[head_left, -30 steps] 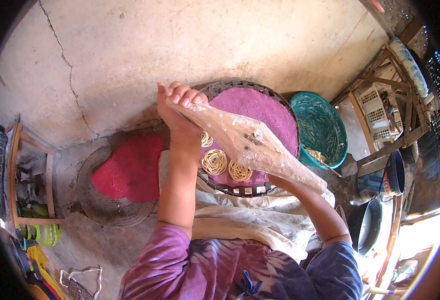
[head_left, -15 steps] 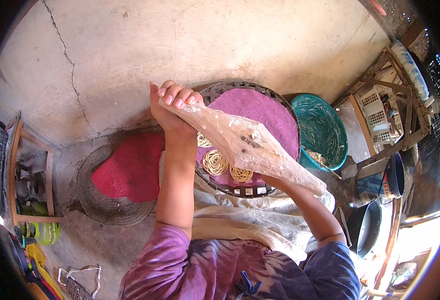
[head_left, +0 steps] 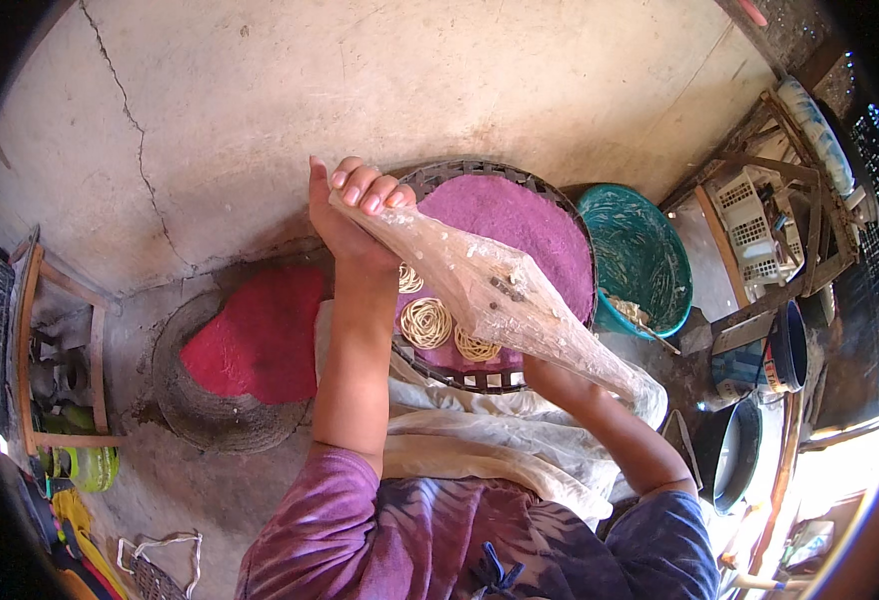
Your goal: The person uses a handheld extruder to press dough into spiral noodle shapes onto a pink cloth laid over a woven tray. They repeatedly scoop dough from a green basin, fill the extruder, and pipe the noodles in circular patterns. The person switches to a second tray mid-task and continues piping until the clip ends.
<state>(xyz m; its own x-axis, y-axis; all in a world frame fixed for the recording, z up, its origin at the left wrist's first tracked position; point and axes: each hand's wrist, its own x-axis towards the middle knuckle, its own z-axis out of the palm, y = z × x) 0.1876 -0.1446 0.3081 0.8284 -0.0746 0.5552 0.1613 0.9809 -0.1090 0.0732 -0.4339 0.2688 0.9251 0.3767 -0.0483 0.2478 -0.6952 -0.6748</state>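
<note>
Bag [head_left: 520, 295]: thin see-through plastic, creased, faintly shiny, smeared with pale matter
Coils [head_left: 426, 323]: smooth, matt strands
Purple cloth [head_left: 505, 215]: matt, slightly grainy
Tray [head_left: 490, 168]: dark woven strips, dull
Basin [head_left: 650, 240]: glossy green plastic, streaked with pale residue
Red cloth [head_left: 260, 345]: matt, lightly wrinkled
Shirt [head_left: 420, 540]: soft matt fabric, folded at the sleeves
Wall [head_left: 380, 80]: matt plaster, stained, cracked
Floor [head_left: 170, 490]: dull grey, concrete-like
Rack [head_left: 750, 230]: white plastic

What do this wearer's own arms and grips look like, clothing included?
Short sleeves: the left sleeve is mottled purple, the right sleeve dark blue. The left forearm and right forearm are bare, with no watch or bracelet showing. The left grip is an ungloved hand with no visible ring; the right grip is mostly hidden.
</note>
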